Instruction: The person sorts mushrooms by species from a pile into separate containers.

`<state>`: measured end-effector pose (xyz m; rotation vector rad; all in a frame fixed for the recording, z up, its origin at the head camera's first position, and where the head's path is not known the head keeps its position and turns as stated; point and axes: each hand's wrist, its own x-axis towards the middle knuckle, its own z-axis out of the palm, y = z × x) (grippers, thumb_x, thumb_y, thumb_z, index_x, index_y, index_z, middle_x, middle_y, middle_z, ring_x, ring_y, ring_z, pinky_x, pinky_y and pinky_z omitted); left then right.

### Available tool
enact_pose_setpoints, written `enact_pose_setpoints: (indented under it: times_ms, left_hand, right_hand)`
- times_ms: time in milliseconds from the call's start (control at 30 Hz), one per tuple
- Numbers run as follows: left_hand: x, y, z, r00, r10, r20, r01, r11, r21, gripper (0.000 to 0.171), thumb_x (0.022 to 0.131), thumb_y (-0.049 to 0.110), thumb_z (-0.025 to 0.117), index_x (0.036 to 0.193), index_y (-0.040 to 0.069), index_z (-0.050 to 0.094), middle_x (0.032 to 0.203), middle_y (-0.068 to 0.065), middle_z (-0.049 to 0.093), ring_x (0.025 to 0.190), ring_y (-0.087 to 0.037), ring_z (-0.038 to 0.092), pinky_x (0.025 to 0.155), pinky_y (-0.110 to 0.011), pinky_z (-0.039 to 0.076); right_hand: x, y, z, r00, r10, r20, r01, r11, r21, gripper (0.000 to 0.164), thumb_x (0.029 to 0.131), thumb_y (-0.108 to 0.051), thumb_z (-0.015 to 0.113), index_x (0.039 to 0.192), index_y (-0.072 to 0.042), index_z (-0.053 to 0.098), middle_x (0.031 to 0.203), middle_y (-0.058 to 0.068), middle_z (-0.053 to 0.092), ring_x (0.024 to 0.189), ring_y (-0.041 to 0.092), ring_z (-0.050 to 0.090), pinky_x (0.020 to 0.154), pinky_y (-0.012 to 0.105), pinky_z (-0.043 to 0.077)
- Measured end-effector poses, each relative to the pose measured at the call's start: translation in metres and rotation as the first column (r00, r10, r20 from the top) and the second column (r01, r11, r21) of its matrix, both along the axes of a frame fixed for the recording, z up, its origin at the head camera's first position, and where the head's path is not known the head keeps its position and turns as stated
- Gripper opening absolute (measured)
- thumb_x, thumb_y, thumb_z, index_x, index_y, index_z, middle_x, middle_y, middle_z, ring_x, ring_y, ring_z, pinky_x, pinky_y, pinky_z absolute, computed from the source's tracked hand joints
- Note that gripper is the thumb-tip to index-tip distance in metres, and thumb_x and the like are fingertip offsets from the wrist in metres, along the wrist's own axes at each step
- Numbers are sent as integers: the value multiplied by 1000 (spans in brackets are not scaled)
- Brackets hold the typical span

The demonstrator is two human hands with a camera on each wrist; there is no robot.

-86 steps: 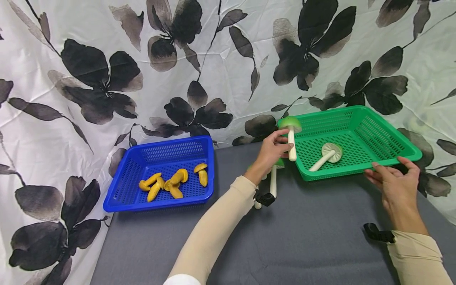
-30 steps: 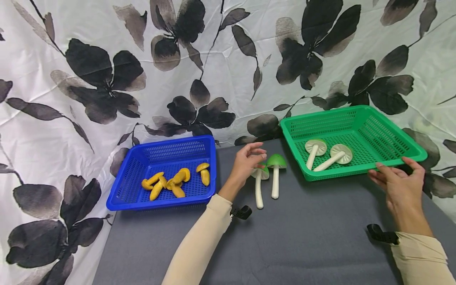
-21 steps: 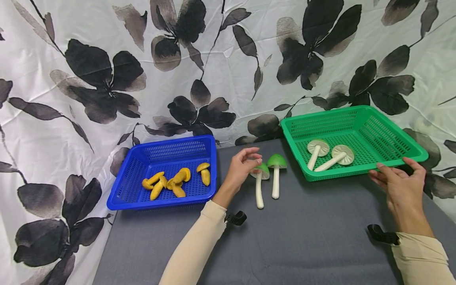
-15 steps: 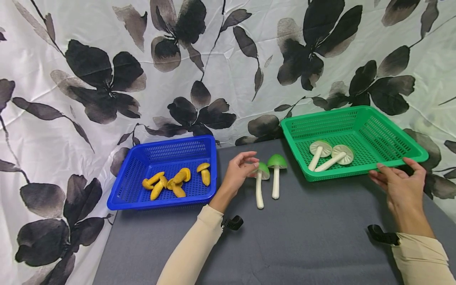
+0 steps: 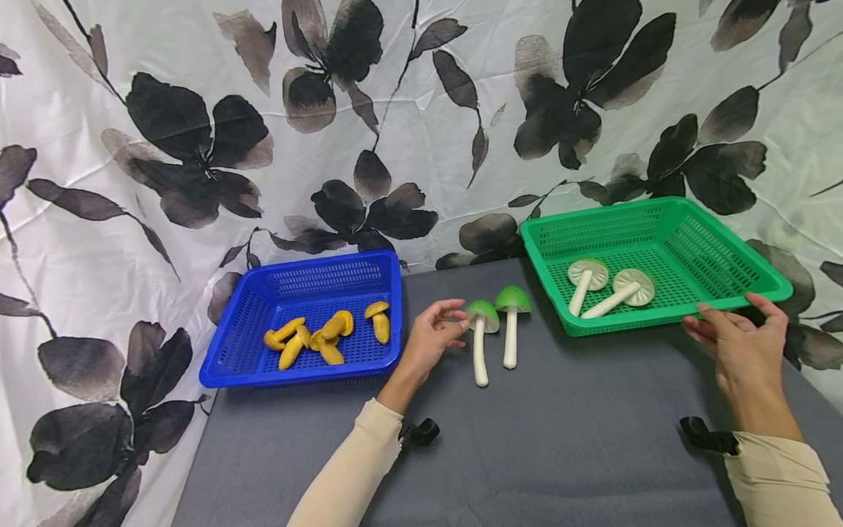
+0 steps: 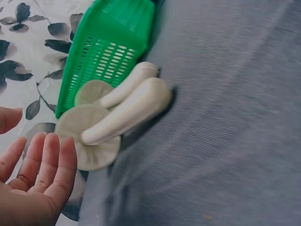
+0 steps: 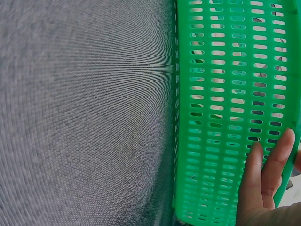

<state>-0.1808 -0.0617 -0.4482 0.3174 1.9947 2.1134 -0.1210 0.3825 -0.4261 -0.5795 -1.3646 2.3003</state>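
My left hand (image 5: 431,340) is just left of two toy mushrooms with green caps and white stems on the table. Its fingers are loosely bent around nothing. The nearer green mushroom (image 5: 481,351) lies beside its fingertips, apart from them in the left wrist view; the other green mushroom (image 5: 511,329) is to its right. My right hand (image 5: 744,351) grips the front rim of the green basket (image 5: 731,300), fingers (image 7: 254,179) against its outer wall. Two more green-capped mushrooms lie inside, a left one (image 5: 579,293) and a right one (image 5: 619,296), gills up.
A blue basket (image 5: 296,379) stands at the left with several yellow mushrooms (image 5: 334,326) in it. Grey cloth (image 5: 560,439) covers the table. A floral curtain (image 5: 448,154) hangs right behind both baskets.
My left hand carried a green mushroom into the green basket and let it go there. It then moved left and down, beside the two on the table. The right hand keeps its hold.
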Motion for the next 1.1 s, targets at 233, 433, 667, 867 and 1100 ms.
enact_pose_setpoints:
  times_ms: [233, 433, 667, 867, 1100]
  left_hand:
    - [9, -5, -17, 999, -20, 34, 21, 1000, -23, 49, 95, 11, 71, 142, 6, 55, 129, -28, 60, 112, -50, 60, 83, -55, 61]
    - [14, -2, -25, 999, -11, 32, 12, 999, -37, 50, 94, 11, 71, 141, 5, 55, 125, -18, 64, 106, -43, 65, 78, -45, 63]
    - [16, 5, -32, 999, 19, 34, -18, 999, -28, 50, 91, 6, 71, 139, 4, 57, 125, -19, 62, 102, -46, 65, 72, -38, 64]
    - [17, 12, -34, 1000, 20, 24, -19, 999, -41, 51, 91, 2, 72, 140, 2, 56, 128, -25, 59, 93, -30, 68, 75, -45, 64]
    - [18, 23, -36, 998, 66, -1, -66, 992, -106, 50, 89, -1, 74, 136, 5, 60, 123, -18, 62, 87, -12, 67, 71, -39, 64]
  right_hand:
    - [0, 1, -4, 1000, 0, -26, 0, 1000, -3, 82, 86, 5, 76, 141, -26, 23, 81, 6, 71, 60, 22, 74, 57, 32, 62]
    - [0, 0, -3, 1000, -3, -22, 3, 1000, -1, 82, 86, 5, 76, 141, -26, 23, 82, 6, 71, 61, 23, 74, 57, 33, 62]
    - [1, 0, -3, 1000, -11, 5, 11, 1000, 7, 82, 86, 4, 77, 140, -28, 24, 82, 5, 71, 61, 22, 74, 57, 32, 62]
    - [1, 0, -3, 1000, -14, 5, 13, 1000, 12, 82, 87, 4, 76, 141, -27, 24, 82, 4, 71, 61, 22, 74, 57, 32, 62]
    - [1, 0, -3, 1000, -15, -4, 15, 1000, 10, 82, 86, 4, 77, 141, -26, 24, 82, 5, 72, 61, 22, 74, 57, 33, 62]
